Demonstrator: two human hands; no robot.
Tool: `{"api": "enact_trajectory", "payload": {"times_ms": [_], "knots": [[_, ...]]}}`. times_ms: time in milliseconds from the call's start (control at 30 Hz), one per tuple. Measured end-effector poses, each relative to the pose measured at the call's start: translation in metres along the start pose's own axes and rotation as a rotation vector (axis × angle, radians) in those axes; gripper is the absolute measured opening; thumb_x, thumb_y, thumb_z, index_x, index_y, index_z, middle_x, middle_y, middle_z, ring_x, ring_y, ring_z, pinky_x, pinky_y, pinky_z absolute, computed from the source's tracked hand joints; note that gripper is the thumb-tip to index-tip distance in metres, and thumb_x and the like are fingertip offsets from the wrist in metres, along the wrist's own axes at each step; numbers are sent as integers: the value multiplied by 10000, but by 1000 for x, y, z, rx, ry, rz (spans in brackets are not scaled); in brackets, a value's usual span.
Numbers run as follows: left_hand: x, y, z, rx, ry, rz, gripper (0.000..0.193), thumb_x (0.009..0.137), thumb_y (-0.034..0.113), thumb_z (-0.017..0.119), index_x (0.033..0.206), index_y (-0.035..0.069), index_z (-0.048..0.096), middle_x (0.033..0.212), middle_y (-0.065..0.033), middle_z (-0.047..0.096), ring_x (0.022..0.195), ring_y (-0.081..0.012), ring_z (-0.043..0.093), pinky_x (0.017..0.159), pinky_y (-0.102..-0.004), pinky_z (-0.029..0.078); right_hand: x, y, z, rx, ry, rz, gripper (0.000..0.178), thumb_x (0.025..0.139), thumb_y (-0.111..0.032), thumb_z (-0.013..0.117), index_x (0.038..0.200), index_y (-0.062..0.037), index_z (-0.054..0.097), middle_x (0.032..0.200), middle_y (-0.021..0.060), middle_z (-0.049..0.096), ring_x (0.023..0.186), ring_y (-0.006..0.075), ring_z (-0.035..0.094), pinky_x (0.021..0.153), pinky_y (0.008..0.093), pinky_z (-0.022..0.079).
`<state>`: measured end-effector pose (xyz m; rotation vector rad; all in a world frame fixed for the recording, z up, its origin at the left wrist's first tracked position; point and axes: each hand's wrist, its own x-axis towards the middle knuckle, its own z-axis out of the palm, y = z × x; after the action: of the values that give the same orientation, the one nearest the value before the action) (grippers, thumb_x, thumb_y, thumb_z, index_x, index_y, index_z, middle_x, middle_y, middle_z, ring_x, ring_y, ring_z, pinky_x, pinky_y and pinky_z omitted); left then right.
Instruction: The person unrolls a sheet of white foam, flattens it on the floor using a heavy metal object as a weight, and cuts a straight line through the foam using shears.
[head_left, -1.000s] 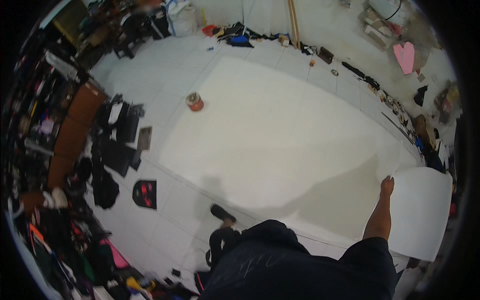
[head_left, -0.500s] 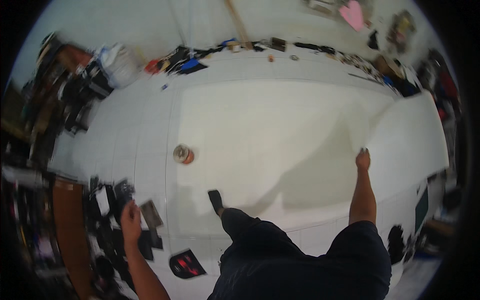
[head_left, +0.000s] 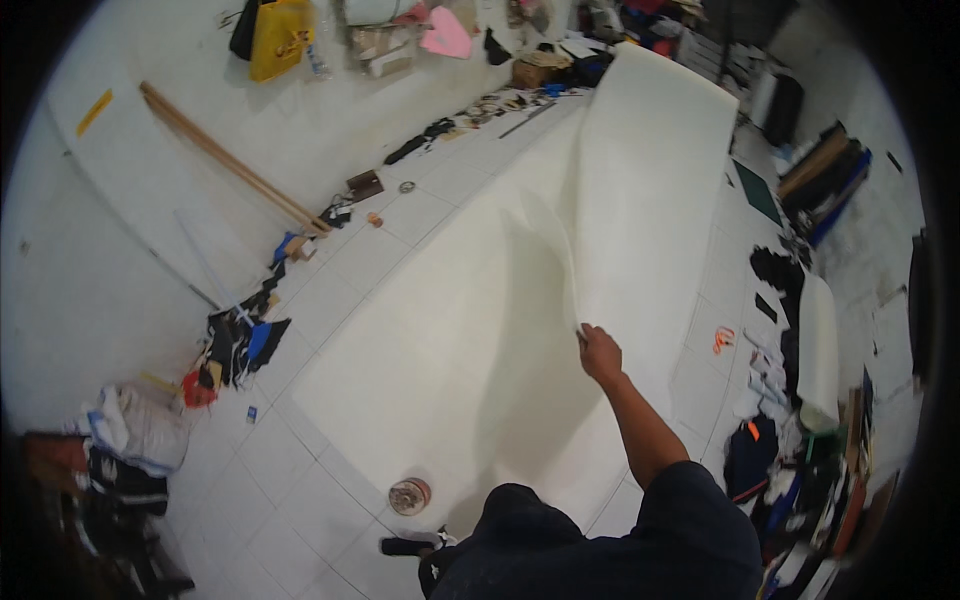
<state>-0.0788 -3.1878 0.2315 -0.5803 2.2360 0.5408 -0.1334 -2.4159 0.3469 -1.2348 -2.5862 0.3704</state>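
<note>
A large off-white sheet [head_left: 410, 340] lies spread over the tiled floor, its far part folded back on itself in a broad curling flap [head_left: 650, 190]. My right hand [head_left: 600, 354] is closed on the edge of that flap, raised a little above the layer below, and casts a shadow on it. I cannot make out whether the sheet is foam or some other material. By the sheet's near left corner stands a round container [head_left: 410, 496] with a brownish top. My left hand is out of the picture.
A blue broom [head_left: 264, 342], a white sack [head_left: 145, 425] and scraps line the left wall, where wooden strips [head_left: 235, 160] lean. Along the right lie a rolled off-white sheet [head_left: 817, 350], orange-handled scissors [head_left: 723, 341], a dark green board [head_left: 757, 191] and dark cloth [head_left: 750, 455].
My view has swung to the right, and the round container now sits close by my foot. My right hand still grips the sheet's edge. The left hand has gone out of view.
</note>
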Motion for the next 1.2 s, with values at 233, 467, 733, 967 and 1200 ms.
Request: {"api": "enact_trajectory", "payload": {"times_ms": [233,467,733,967,1200], "knots": [[227,7,-245,227,154,290,281,841,128,555,1081,-17,567,933,-185,612,848,-288,596,779,-378,470,-159,-137,72,-22,-48,42,227,849,-170,550,1069,-119,576,901,131,572,826,332,581,693,445,486],[283,234,-339,63,298,973,259,859,142,552,1074,-1,577,898,-170,622,827,-273,601,746,-368,477,-314,-236,80,-67,-70,123,228,843,-207,553,1051,-128,601,842,127,562,796,320,577,665,443,473],[282,174,-247,580,-449,1207,440,784,352,677,1097,51,606,991,-143,647,917,-278,620,802,-370,488,-436,-326,111,-4,-136,165,223,855,-216,539,1048,-146,625,829,124,592,775,311,588,645,440,460],[193,135,-258,1324,-896,1602,234,823,253,567,986,98,634,905,-164,645,881,-372,595,762,-446,481,-540,-322,139,124,-306,151,247,861,-249,543,1074,-162,633,876,93,618,819,298,599,713,416,472],[255,74,-300,1153,-1411,310,220,889,216,544,1062,88,589,955,-78,602,930,-236,538,830,-378,444,-611,-288,220,-74,33,444,369,679,-35,648,1030,-146,660,826,78,570,817,270,548,739,406,396]]}}
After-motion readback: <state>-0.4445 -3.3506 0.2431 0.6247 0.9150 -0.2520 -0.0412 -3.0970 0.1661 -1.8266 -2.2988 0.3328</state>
